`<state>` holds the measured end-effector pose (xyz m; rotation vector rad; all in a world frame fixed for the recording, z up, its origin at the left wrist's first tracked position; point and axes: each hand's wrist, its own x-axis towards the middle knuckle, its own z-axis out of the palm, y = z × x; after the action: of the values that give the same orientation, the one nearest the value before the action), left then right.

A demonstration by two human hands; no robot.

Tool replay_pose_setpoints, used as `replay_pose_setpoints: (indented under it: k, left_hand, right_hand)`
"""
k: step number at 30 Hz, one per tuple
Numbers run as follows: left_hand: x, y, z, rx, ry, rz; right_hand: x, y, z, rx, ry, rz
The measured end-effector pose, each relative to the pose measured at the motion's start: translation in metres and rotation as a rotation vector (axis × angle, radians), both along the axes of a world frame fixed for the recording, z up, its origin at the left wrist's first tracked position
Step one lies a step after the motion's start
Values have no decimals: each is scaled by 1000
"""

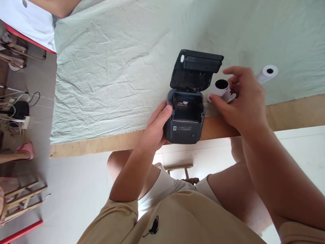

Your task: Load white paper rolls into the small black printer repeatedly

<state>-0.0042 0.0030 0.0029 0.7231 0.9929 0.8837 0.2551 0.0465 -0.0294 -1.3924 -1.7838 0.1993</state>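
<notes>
A dark label printer (pixel 186 115) sits at the near edge of the cloth-covered table, its lid (pixel 196 69) raised and its roll bay bare, with a small white label inside. My left hand (pixel 158 125) grips the printer's left side, thumb on the upper rim. To the right of the printer, my right hand (pixel 247 96) is closed round a white paper roll (pixel 220 90) with a dark hollow core; the thumb presses its near side and the index finger sticks out above. Part of that roll is hidden by the fingers. Beyond this hand lies another white roll (pixel 269 72).
A wrinkled pale green cloth (pixel 114 74) covers the table, whose wooden edge (pixel 93 147) runs along the front. At the upper left is another person's arm (pixel 57 6). Cables (pixel 11 115) and a wooden stool (pixel 24 200) are on the floor at left.
</notes>
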Motion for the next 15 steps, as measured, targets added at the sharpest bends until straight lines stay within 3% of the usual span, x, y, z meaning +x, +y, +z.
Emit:
replay_pose_setpoints:
  k: [4,8,11,15]
  left_hand:
    - [2,0,2,9,8,-3]
    - [4,0,4,40,-5,19]
    - [4,0,4,35,9,26]
    - [3,0,3,39,0,30]
  right_hand:
    - [-13,-16,29,109,231,15]
    - [-38,-31,54,180,333,178]
    - [-55,-32,59,252,145,255]
    - [-61,-28,54,194,-87,193]
